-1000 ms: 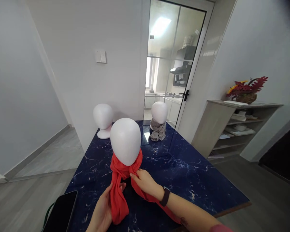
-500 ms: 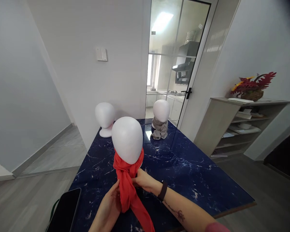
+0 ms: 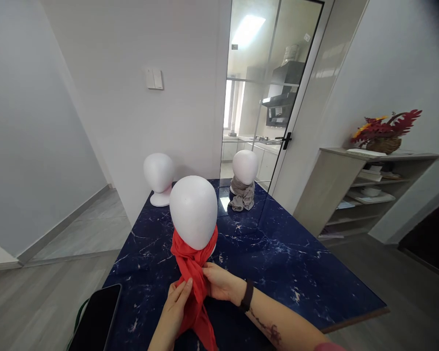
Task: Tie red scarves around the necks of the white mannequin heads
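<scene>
A white foam mannequin head (image 3: 193,210) stands near the middle of the table with a red scarf (image 3: 190,265) wrapped round its neck. The scarf's ends hang down in front onto the table. My left hand (image 3: 176,304) is closed on the scarf from the left, thumb on top of the cloth. From the right, my right hand (image 3: 219,282) pinches the scarf just below the neck; some of its fingertips are hidden behind the cloth.
On the dark blue marbled table (image 3: 278,258) stand a bare foam head (image 3: 158,173) at back left and another foam head (image 3: 245,166) with a grey scarf (image 3: 242,196) at back right. A black phone (image 3: 97,319) lies at the left edge. A shelf (image 3: 373,185) stands at right.
My left hand has moved up and right along the scarf, its thumb now on the front. My right hand has shifted slightly down. The scarf's hanging end has swung left.
</scene>
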### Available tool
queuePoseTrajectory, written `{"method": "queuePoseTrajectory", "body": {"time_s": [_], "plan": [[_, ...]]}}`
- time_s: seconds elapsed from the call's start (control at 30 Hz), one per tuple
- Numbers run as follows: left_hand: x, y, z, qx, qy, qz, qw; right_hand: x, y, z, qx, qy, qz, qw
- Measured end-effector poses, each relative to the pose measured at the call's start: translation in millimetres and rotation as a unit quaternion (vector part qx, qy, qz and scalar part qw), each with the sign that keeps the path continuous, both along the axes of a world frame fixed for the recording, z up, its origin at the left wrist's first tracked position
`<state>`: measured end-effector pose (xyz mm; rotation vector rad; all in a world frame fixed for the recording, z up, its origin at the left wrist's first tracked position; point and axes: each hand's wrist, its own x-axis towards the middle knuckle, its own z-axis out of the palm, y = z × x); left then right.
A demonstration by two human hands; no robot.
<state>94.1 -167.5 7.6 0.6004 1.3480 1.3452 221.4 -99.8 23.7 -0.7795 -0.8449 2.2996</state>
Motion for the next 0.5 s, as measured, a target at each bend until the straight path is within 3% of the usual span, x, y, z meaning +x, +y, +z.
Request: {"method": "queuePoseTrajectory", "body": {"time_s": [0.03,0.1,0.23,0.3,0.37,0.43,0.5], "plan": [[-1.5,-1.5,-0.3,0.024,0.102,-0.012,0.994,2.3,1.9,-0.9,-0.011,0.004,0.006,1.000],[-2.7,-6.6,3.7,0.067,0.293,-0.054,0.952,7.3,4.7,0.0,-0.029,0.004,0.028,0.999],[5.1,-18.2,16.6,0.053,0.511,-0.081,0.854,14.5,1.7,11.8,0.018,-0.016,0.067,0.997],[10.3,-21.1,19.6,0.055,0.569,-0.084,0.816,15.1,-2.9,18.0,0.080,-0.037,0.063,0.994],[12.1,-21.0,19.8,0.060,0.593,-0.095,0.797,14.1,-6.4,20.8,0.117,-0.065,0.054,0.990],[9.5,-18.7,18.2,0.062,0.589,-0.104,0.799,12.3,-7.2,19.2,0.120,-0.066,0.041,0.990],[3.7,-15.7,15.8,0.091,0.555,-0.100,0.821,10.5,-5.5,14.4,0.107,-0.038,0.031,0.993]]}}
